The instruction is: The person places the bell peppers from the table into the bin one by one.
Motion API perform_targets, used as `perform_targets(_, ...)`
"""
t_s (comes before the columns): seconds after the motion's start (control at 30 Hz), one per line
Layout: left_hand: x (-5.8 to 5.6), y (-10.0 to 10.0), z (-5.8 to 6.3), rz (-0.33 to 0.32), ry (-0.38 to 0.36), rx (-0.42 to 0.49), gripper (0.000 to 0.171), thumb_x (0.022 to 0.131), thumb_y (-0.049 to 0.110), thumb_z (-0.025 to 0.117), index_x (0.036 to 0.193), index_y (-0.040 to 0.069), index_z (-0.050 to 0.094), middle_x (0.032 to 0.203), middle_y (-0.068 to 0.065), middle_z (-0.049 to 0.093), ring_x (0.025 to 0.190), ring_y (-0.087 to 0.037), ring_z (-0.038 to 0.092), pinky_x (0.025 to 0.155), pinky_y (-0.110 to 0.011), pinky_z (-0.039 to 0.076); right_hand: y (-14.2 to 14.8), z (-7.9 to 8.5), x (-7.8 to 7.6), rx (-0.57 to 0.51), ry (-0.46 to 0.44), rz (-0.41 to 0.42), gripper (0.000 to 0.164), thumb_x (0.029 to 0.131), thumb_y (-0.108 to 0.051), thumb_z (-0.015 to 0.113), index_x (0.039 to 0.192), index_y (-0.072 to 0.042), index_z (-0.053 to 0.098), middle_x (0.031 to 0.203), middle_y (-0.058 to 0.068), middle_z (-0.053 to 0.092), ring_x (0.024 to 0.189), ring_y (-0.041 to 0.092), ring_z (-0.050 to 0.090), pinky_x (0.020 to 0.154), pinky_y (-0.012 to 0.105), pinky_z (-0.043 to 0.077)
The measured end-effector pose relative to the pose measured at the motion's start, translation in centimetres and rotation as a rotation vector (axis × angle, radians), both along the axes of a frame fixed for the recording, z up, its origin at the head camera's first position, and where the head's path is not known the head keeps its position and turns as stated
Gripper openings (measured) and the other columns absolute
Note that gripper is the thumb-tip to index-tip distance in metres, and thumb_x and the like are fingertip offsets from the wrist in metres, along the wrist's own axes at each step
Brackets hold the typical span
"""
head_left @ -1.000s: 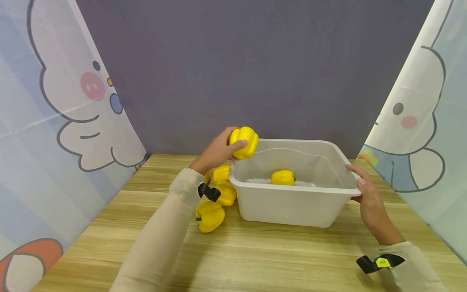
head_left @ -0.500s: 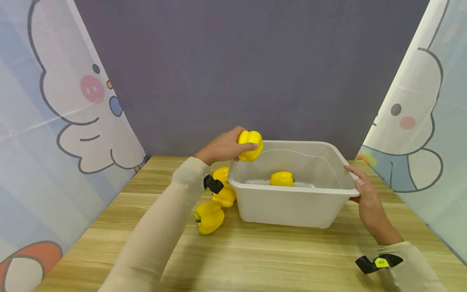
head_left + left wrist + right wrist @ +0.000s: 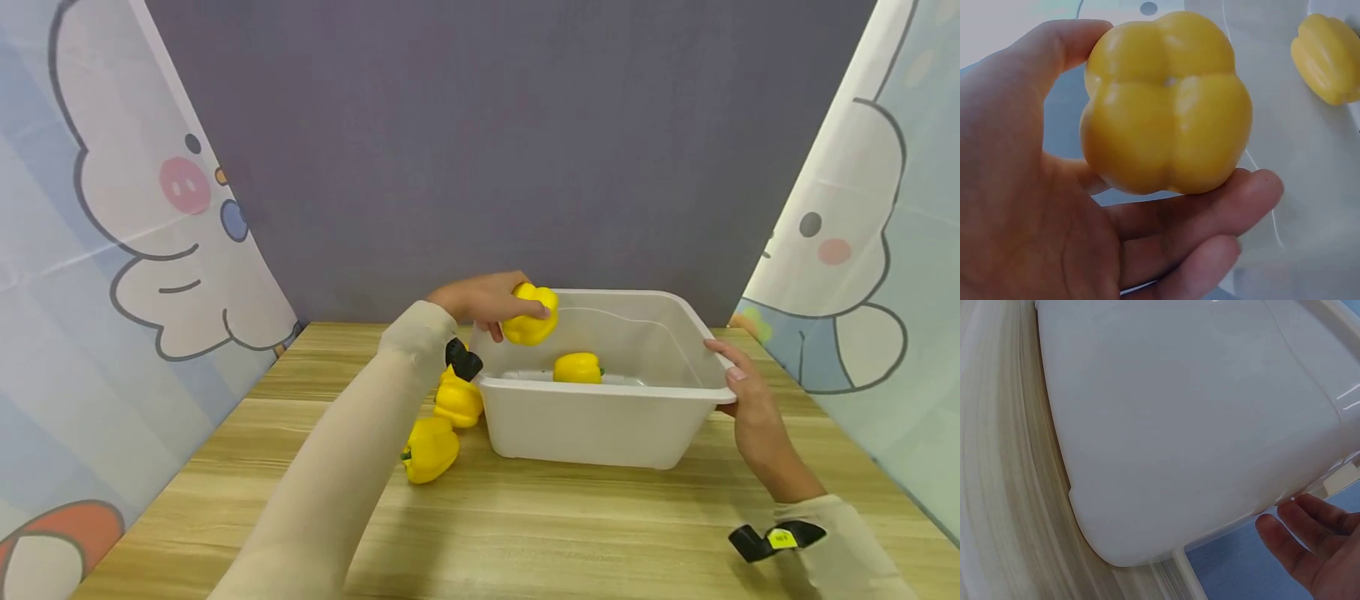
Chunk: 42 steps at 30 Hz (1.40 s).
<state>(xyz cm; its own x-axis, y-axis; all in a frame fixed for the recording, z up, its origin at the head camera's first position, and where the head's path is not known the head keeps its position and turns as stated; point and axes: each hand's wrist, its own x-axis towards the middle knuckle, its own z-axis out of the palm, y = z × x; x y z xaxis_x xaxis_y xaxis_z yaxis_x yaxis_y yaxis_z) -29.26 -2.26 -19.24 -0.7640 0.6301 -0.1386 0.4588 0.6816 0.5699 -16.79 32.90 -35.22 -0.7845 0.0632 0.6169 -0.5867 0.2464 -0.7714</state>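
My left hand [image 3: 487,298] grips a yellow bell pepper [image 3: 529,330] above the left side of a light grey plastic bin [image 3: 592,427]. In the left wrist view, the held bell pepper [image 3: 1169,125] shows its lobed bottom, with thumb and fingers around its sides. Inside the bin lies another yellow bell pepper [image 3: 577,367] with a green stem. My right hand [image 3: 761,425] holds the bin's right rim, thumb on top. From the right wrist view, the right hand's fingertips [image 3: 1285,540] meet the underside of the rim, beside the bin's outer wall [image 3: 1166,437].
Left of the bin, yellow bell peppers lie on the wooden table [image 3: 570,533]: one in front [image 3: 431,450], one beside the bin wall [image 3: 459,402], and a bit of yellow behind the left wrist. A dark grey panel [image 3: 510,150] stands behind the table, with cartoon-printed sheets at both sides.
My left hand has carried the bell pepper rightward and slightly down, from the bin's left rim to over its inside. The right hand keeps its hold on the rim.
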Motion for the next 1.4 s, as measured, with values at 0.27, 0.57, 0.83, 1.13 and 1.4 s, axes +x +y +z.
perform_targets(0.27,-0.6,1.3,0.3,0.018,-0.027,-0.041,0.06,0.093,0.057,0.061,0.135,0.017,0.044,0.114,-0.007,0.059,0.088,-0.035,0.069,0.076,-0.039,0.053,0.0,-0.2,0.1,0.012,0.0,0.003,0.045,0.108,-0.019,0.027,0.148,-0.008,0.046,0.127,0.001,0.053,0.093,0.013,0.055,0.07,0.019,0.05)
perform_targets(0.57,-1.2,2.3,0.3,0.035,-0.022,-0.03,0.065,0.091,0.058,0.064,0.138,0.018,0.043,0.114,-0.007,0.059,0.087,-0.032,0.068,0.079,-0.037,0.054,0.3,0.1,0.3,0.039,0.005,-0.022,0.046,0.109,-0.019,0.026,0.149,-0.007,0.045,0.127,0.001,0.053,0.094,0.012,0.055,0.07,0.019,0.049)
perform_targets(0.83,-1.7,2.5,-0.2,0.027,-0.042,-0.035,0.065,0.09,0.058,0.066,0.136,0.018,0.045,0.116,-0.006,0.058,0.092,-0.033,0.067,0.076,-0.034,0.054,0.1,0.1,0.3,0.017,0.008,-0.02,0.045,0.109,-0.02,0.027,0.148,-0.007,0.046,0.125,0.001,0.054,0.092,0.012,0.055,0.069,0.019,0.049)
perform_targets(1.13,-1.9,2.6,-1.1,0.019,-0.044,-0.077,0.06,0.09,0.053,0.069,0.132,0.016,0.047,0.111,-0.008,0.06,0.08,-0.029,0.065,0.064,-0.029,0.051,-0.5,-0.3,-0.1,0.052,0.005,-0.017,0.046,0.109,-0.02,0.026,0.149,-0.004,0.043,0.127,0.002,0.053,0.093,0.014,0.056,0.07,0.021,0.05)
perform_targets(1.4,-2.2,3.4,-1.9,-0.013,-0.086,-0.054,0.064,0.087,0.051,0.074,0.132,0.015,0.045,0.11,-0.009,0.061,0.078,-0.028,0.063,0.06,-0.027,0.05,0.1,0.1,0.3,0.08,0.006,-0.044,0.047,0.109,-0.02,0.025,0.15,-0.004,0.042,0.126,0.001,0.053,0.093,0.013,0.056,0.069,0.021,0.05)
